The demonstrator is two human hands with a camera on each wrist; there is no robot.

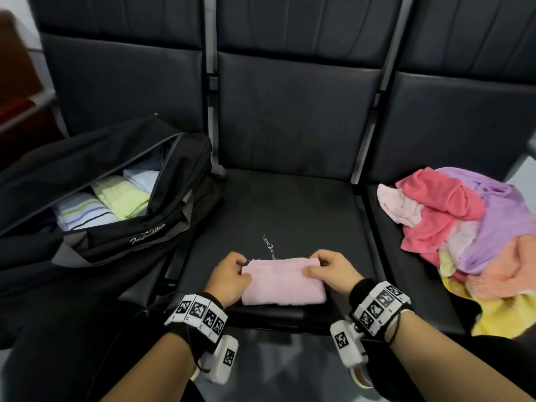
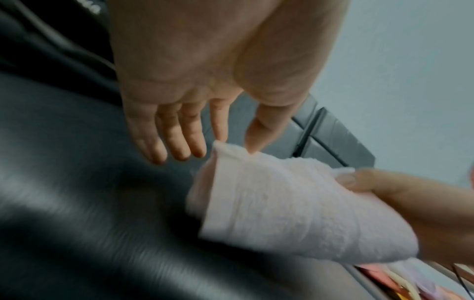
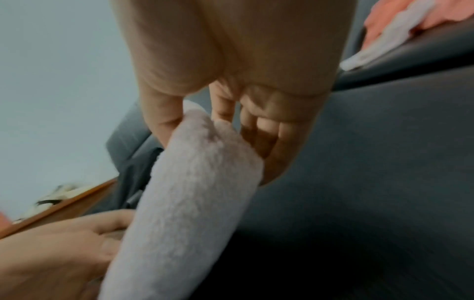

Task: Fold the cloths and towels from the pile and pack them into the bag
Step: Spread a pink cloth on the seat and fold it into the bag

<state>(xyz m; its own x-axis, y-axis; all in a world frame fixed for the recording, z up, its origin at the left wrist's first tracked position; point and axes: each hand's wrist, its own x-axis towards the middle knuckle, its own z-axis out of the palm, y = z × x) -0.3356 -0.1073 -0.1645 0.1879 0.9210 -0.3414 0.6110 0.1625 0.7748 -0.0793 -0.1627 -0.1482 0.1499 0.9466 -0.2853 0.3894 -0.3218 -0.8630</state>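
Black padded seats stand in a row, and the folded pink cloth [image 1: 282, 281] lies on the near edge of the middle seat [image 1: 290, 204]. Left hand [image 1: 229, 275] and right hand [image 1: 333, 269] each pinch a far corner of the cloth between thumb and fingers. The bag [image 1: 139, 227] gapes open on the left seat with folded towels inside; the pile [image 1: 470, 236] waits on the right. To fold well, bring both corners over together, line up the edges, press the crease flat, and tuck in the loose thread [image 1: 269, 246] at the far edge.
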